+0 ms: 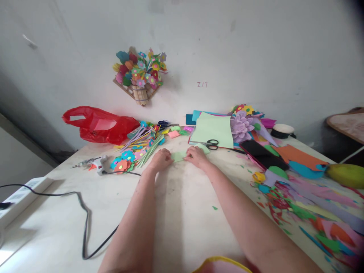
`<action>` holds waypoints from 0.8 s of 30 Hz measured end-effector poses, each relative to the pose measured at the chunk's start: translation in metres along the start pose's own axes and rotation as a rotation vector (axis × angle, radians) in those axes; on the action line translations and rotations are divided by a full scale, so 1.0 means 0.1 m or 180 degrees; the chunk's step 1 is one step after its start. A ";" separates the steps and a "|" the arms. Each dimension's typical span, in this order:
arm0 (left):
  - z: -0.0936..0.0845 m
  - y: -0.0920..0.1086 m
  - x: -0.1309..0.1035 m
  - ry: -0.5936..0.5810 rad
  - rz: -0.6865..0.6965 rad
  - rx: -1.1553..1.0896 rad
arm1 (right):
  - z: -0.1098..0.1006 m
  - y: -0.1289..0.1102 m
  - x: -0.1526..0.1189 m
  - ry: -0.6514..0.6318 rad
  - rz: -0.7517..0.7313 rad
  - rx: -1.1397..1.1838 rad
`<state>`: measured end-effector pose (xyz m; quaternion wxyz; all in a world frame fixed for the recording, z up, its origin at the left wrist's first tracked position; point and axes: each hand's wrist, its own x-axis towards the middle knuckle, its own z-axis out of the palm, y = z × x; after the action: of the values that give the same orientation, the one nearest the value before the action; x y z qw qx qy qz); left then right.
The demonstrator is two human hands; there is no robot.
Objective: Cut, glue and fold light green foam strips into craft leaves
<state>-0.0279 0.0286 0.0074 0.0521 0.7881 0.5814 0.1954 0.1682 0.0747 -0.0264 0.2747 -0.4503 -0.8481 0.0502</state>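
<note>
Over the middle of the table, a short pale green strip of craft sheet (178,156) stretches between my two hands. My left hand (160,159) is closed on its left end, fingertips pressed down. On the other side, my right hand (196,156) pinches the strip; part of the pale green material shows beyond its fingers. Black-handled scissors (212,144) lie just past my right hand, by a large pale green sheet (214,129). Close to my left hand are thin green stems (150,152) and several layered paper-like flowers (125,162).
A glue gun (99,165) lies at left, its black cord (87,216) looping toward a power strip (24,197). A red plastic bag (105,127) is behind it. A dark phone (263,154) and colourful scraps (301,204) cover the right. A flower basket (140,77) hangs on the wall.
</note>
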 end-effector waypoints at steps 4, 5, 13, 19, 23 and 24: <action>0.02 -0.02 0.00 0.0000 0.0077 0.0024 | 0.01 0.00 0.00 0.0019 -0.0010 -0.0041; 0.02 -0.03 0.00 0.0007 0.0080 0.0016 | 0.02 0.00 0.00 0.0021 0.0005 -0.0059; 0.07 -0.10 -0.01 0.0055 0.0091 -0.0197 | 0.02 -0.06 0.05 -0.0169 0.0420 -0.0200; 0.08 -0.10 -0.03 0.0121 0.0009 -0.0237 | -0.06 -0.12 0.15 -0.0616 0.0661 -0.0384; 0.07 -0.09 -0.05 0.0081 -0.0051 -0.0150 | -0.06 -0.11 0.18 -0.0691 0.0650 -0.0388; 0.07 -0.09 -0.06 0.0097 -0.0034 -0.0084 | -0.05 -0.10 0.17 -0.0647 0.0628 -0.0364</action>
<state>-0.0351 0.0273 -0.0031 0.0547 0.7811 0.5838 0.2148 0.1554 0.0818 -0.0118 0.1549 -0.5390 -0.8246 0.0739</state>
